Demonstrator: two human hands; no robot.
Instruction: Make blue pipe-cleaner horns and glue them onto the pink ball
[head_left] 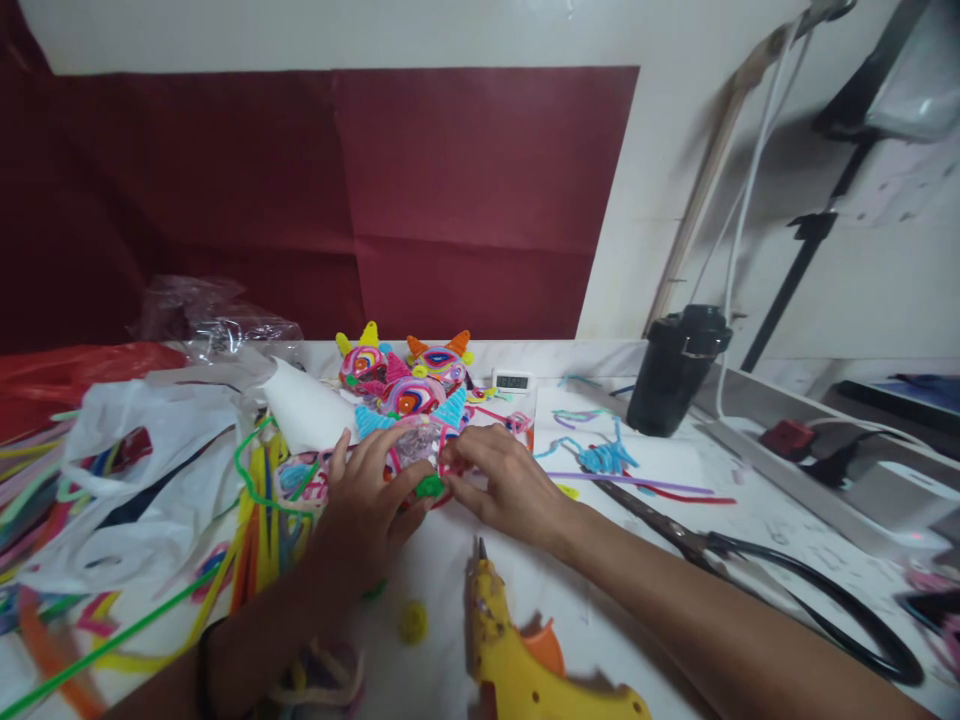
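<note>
My left hand [367, 495] and my right hand [502, 475] meet over a pipe-cleaner ornament [420, 445], pink and grey, near the middle of the table. The left fingers curl over its left side, while the right thumb and fingers pinch its right edge. A small green piece [430, 487] sits at its lower edge between the hands. Light blue pointed ears [450, 410] rise just behind; whether they belong to this ornament I cannot tell. Below the hands lies a yellow glue gun [517, 640], nozzle pointing toward them.
Behind stand finished-looking ornaments [442, 362] with coloured ears and a small digital clock [512, 381]. Pipe cleaners [255, 540] and a white plastic bag [142, 480] crowd the left. Large scissors [705, 545], a black cup [675, 375] and a power strip [817, 480] occupy the right.
</note>
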